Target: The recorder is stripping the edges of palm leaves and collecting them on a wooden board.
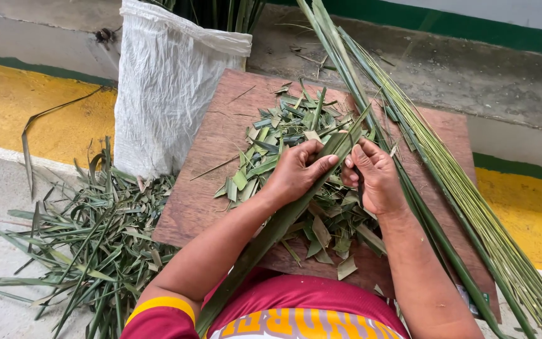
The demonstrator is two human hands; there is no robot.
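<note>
The person wears a short-sleeved maroon jersey shirt (296, 301) of smooth, slightly shiny fabric. The left sleeve ends high on the upper arm in a broad yellow-gold cuff band (161, 307), edged by the same maroon cloth below it. Across the chest runs a row of large block lettering (302, 325) in orange-gold with pale outlines, set on a lighter panel and cut off by the lower edge of the view. Both forearms are bare from the sleeve down. The left hand (296, 172) and the right hand (377, 176) carry no gloves, rings, watch or bracelets that show.
</note>
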